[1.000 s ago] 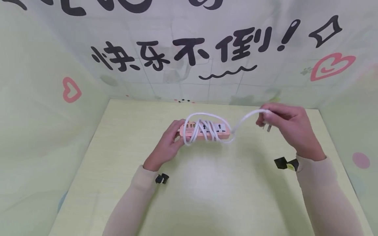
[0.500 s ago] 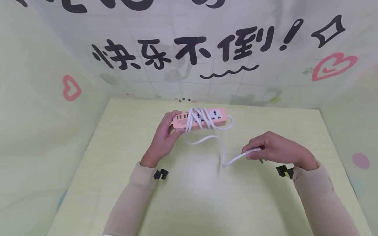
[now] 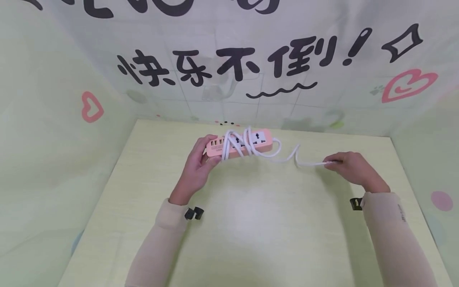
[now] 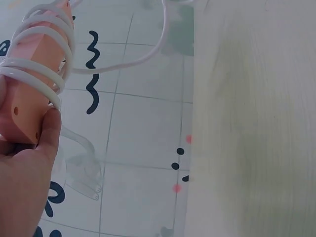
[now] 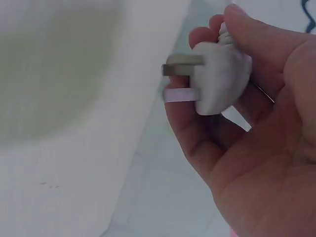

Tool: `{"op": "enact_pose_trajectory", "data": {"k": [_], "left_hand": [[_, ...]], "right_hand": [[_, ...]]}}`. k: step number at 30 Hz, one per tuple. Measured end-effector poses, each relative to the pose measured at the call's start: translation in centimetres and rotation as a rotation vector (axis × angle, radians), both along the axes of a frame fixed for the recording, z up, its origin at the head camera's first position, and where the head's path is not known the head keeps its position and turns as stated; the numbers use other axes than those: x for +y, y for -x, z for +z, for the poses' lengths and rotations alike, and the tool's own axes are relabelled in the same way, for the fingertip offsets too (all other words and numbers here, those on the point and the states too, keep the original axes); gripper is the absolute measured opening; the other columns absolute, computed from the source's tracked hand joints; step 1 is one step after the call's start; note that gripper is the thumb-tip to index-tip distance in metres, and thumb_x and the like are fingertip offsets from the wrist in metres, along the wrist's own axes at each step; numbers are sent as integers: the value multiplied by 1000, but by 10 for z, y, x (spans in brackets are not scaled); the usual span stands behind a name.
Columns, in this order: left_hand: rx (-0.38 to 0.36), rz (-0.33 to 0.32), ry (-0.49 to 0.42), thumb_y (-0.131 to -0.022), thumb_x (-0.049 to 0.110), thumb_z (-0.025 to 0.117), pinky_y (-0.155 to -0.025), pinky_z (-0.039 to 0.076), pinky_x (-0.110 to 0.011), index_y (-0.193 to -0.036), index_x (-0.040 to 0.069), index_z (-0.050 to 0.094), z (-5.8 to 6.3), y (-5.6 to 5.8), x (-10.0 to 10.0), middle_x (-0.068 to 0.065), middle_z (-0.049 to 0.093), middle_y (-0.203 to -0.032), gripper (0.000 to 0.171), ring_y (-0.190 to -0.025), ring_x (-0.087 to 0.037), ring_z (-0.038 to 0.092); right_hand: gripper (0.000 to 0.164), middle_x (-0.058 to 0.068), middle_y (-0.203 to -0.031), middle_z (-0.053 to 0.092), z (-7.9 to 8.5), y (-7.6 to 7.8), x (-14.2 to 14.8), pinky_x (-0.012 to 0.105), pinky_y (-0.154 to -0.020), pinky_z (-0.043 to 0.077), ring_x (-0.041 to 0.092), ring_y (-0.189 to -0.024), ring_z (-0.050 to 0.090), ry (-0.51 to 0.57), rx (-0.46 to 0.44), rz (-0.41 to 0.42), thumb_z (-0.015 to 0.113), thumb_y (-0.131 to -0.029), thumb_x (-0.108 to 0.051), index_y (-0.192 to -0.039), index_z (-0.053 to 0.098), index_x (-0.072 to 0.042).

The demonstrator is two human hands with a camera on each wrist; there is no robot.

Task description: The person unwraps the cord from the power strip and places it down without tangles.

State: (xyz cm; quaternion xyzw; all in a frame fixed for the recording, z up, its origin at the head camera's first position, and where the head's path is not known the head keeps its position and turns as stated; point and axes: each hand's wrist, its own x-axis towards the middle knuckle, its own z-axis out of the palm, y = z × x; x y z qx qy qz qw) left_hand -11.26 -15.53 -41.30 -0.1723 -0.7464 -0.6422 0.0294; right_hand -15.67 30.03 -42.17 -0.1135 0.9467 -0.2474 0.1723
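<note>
A pink power strip (image 3: 265,147) is held at its left end by my left hand (image 3: 195,165), thumb along the front edge and fingers behind. White cord (image 3: 247,139) is wound in several turns around the strip, and the left wrist view shows those cord loops (image 4: 42,30) over its underside. From the strip's right end a loose length of cord runs across to my right hand (image 3: 353,167). In the right wrist view that hand grips the white plug (image 5: 219,79), its metal prongs pointing away from the palm, with thumb and fingers pinching at the cord's base.
Beneath both hands lies a pale wooden table (image 3: 251,223). A printed fabric backdrop (image 3: 172,95) with black writing rises behind it, and patterned cloth sides (image 3: 46,139) flank it on the left and right.
My right hand came down and toward me with the plug, then moved back and to the right. One cord loop came off the strip. The left hand shifted the strip slightly back and left.
</note>
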Motion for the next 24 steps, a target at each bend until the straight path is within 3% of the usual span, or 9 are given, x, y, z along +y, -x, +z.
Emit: {"op": "enact_pose_trajectory", "data": {"k": [6,10,17,24], "left_hand": [[-16,-41,-69,-101,-5,54,-106,50,-16,-148,-2,40,-5,0,3,-19,43,-137,49,-125,-13,51],[-32,-61,-88,-101,-3,54,-109,49,-17,-148,0,40,-9,-1,5,-18,42,-139,49,-126,-13,50],[-35,-75,-79,-102,-1,55,-111,47,-18,-149,3,41,-10,0,5,-19,41,-144,50,-130,-15,50],[-31,-82,-67,-102,-1,55,-114,44,-19,-148,2,41,-12,-1,5,-21,41,-143,49,-131,-16,49]], "right_hand": [[25,13,-112,74,-28,1,4,32,-79,50,23,-97,63,-8,7,-5,70,-96,-20,-117,75,-8],[23,15,-110,73,-40,1,1,34,-80,52,27,-98,65,-8,32,-18,72,-94,-15,-114,75,-5],[20,24,-105,73,-49,6,2,58,-89,52,42,-101,63,-39,171,-40,72,-90,-4,-108,75,4],[17,19,-101,75,-52,7,1,53,-80,47,40,-98,57,-152,193,-14,74,-90,-8,-105,77,-1]]}}
